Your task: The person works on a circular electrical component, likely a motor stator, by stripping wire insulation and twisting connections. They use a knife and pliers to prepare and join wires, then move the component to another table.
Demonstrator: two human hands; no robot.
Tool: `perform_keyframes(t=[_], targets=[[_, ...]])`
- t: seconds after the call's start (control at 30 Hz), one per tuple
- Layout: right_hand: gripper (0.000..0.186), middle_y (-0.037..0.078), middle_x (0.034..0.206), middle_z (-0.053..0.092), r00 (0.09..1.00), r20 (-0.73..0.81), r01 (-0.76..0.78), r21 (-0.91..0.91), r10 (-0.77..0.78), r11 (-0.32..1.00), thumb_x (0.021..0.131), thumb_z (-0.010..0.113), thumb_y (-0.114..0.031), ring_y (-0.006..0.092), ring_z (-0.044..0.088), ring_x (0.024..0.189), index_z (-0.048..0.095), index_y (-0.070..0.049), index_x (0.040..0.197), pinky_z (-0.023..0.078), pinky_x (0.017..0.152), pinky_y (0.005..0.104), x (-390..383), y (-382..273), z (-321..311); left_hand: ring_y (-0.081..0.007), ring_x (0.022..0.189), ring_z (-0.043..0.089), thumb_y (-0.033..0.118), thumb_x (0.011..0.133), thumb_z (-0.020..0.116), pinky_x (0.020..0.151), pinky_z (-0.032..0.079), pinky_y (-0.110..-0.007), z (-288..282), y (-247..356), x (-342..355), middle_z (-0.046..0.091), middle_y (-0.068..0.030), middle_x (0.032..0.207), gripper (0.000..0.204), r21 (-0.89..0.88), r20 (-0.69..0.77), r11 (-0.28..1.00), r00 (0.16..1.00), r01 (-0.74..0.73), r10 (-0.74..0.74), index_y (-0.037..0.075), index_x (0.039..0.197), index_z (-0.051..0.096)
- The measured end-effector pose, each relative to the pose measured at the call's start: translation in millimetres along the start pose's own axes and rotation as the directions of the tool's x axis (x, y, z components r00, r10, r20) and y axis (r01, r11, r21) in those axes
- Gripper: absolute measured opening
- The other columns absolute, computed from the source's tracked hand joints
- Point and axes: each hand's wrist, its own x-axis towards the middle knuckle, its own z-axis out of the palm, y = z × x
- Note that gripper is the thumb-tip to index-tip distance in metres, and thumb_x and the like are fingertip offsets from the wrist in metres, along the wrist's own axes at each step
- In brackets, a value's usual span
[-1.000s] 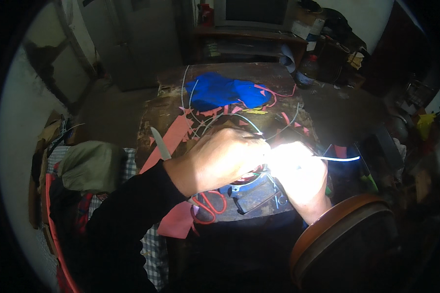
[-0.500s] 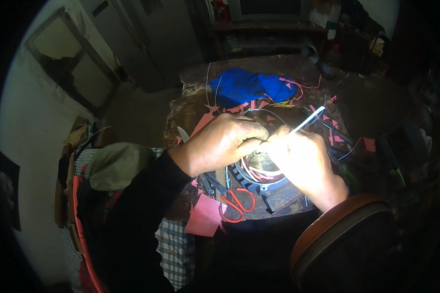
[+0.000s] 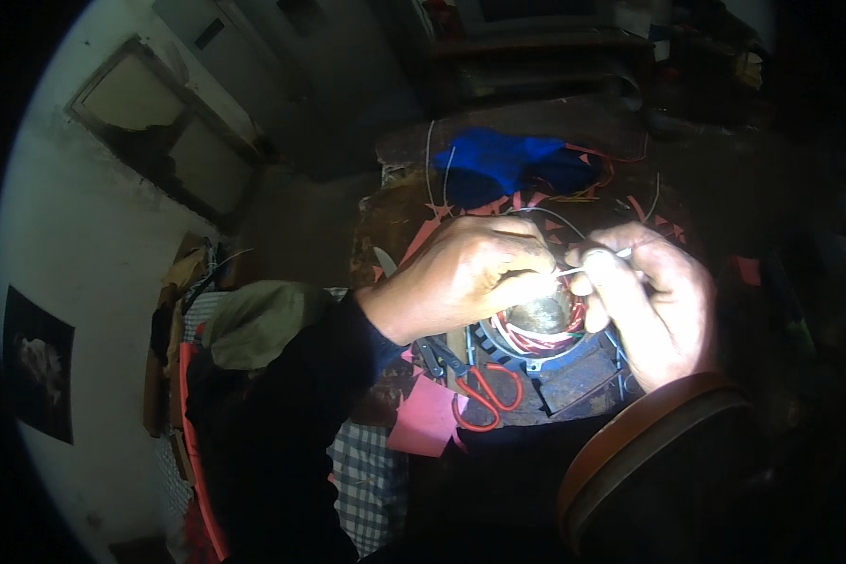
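Note:
Over a motor stator [image 3: 534, 365] with red and white winding leads around its round opening, my two hands work close together. My left hand [image 3: 470, 273] is pinched shut, thumb against the curled forefinger, at one end of a thin white strand [image 3: 571, 272]. The other end runs into my right hand [image 3: 658, 296], whose thumb and fingers pinch it; a short pale tip shows past the thumb. Glare from a bright light washes out part of that hand, and I cannot tell whether the strand is a wire or a sleeve.
Red-handled scissors [image 3: 498, 399] and a pink sheet [image 3: 425, 418] lie at the table's near edge. Beyond the stator are pink scraps [image 3: 428, 235] and a blue cloth [image 3: 498, 160]. A dark metal block [image 3: 581, 383] sits beside the stator. Greenish cloth [image 3: 258, 324] rests at left.
My right hand has moved right, apart from the left, and turned. The white strip that stuck up from it no longer does; a thin strand now spans the hands. The whole view has shifted.

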Motion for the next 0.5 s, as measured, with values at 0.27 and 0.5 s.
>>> perform_keyframes(t=[0.27, 0.5], targets=[[0.02, 0.003, 0.086, 0.072, 0.962, 0.021, 0.261, -0.343, -0.271, 0.902, 0.114, 0.068, -0.012, 0.0076, 0.063, 0.074, 0.081, 0.002, 0.108, 0.052, 0.071, 0.0273, 0.6, 4.5, -10.4, -0.0304, 0.09, 0.076, 0.01, 0.096, 0.086, 0.079, 0.061, -0.041, 10.5, -24.1, 5.4, 0.076, -0.0131, 0.101, 0.017, 0.213, 0.14, 0.976, 0.988, 0.041, -0.072, 0.001, 0.111, 0.084], [0.023, 0.003, 0.082, 0.071, 0.965, -0.056, 0.228, -0.299, -0.255, 0.927, 0.115, 0.069, -0.019, 0.0086, 0.062, 0.072, 0.081, 0.0, 0.108, 0.052, 0.069, 0.0279, -0.2, 6.8, -17.6, -0.0312, 0.094, 0.077, 0.009, 0.095, 0.086, 0.082, 0.061, -0.041, 1.6, -27.3, 3.7, 0.078, -0.0124, 0.104, 0.018, 0.168, 0.212, 0.971, 0.956, 0.17, -0.204, 0.004, 0.112, 0.085]])
